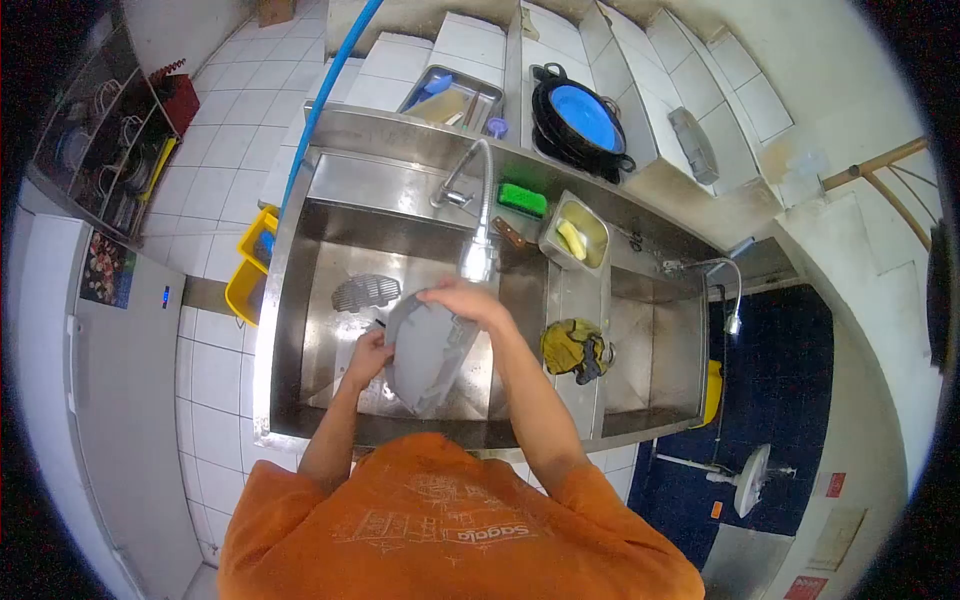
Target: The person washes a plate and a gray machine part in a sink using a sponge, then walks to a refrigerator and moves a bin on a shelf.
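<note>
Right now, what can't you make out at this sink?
Head view, the only one:
Hidden: the sink floor under the grey curved plastic panel, covered by it, the left hand and the right hand.
Blurred: the steel flexible tap spout; whether water runs cannot be told.
Too small to identify: the yellow pieces in the small steel tub.

One view is supplied: head-worn, fisheye, edges vignetted black. It is aimed steeply down and slightly forward, over the orange shirt (450, 520) at the steel sink (330, 250). The left hand (365, 357), right hand (465, 300) and grey panel (425, 350) are framed near centre at close range. The tiled floor (220, 170) is caught wide at left.
</note>
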`<state>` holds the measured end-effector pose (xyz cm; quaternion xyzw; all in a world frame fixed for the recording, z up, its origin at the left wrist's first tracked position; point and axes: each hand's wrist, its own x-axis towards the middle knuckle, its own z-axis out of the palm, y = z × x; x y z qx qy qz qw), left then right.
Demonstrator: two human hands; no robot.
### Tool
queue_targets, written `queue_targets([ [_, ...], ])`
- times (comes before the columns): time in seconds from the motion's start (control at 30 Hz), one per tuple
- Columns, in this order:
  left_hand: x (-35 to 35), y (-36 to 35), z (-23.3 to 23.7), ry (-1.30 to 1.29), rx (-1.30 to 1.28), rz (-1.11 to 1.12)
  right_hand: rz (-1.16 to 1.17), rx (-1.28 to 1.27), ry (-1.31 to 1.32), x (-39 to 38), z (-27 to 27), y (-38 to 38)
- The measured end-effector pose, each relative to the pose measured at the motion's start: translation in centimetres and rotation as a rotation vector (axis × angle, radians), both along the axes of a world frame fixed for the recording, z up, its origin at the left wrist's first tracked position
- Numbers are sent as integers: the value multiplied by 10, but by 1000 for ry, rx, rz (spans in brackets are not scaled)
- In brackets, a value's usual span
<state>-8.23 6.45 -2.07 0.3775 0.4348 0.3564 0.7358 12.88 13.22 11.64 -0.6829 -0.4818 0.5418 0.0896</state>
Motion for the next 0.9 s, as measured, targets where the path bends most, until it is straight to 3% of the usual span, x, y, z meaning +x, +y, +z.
queue_targets([
  [0.03, 4, 8, 9, -1, -5, -1, -1, -5, -1, 2, -1, -2],
  [0.1, 11, 24, 17, 236, 197, -79, 38, 2, -43, 8, 0, -3],
  [0.13, 19, 34, -30, 330, 276, -60, 38, 1, -49, 11, 5, -4],
  [0.3, 54, 64, 62, 359, 456, -164, -116, -82, 80, 19, 58, -15],
  [0.4, 79, 76, 73, 338, 520, -259, -65, 12, 111, 36, 40, -17],
  [0.47, 91, 76, 80, 326, 589, -287, -62, 56, 53, 60, -12, -16],
  [0.53, 93, 73, 97, 290, 614, -270, -58, 98, 0, 67, -17, -18],
  [0.67, 79, 67, 52, 441, 701, -358, -136, 120, -29, 67, 39, -25],
  [0.73, 68, 58, 53, 426, 561, -477, -163, 163, -62, 72, 40, -25],
  [0.83, 73, 47, -44, 453, 491, -425, -231, 301, -82, 69, 29, -29],
  [0.9, 65, 41, -42, 382, 436, -362, -197, 329, -115, 59, 34, -29],
])
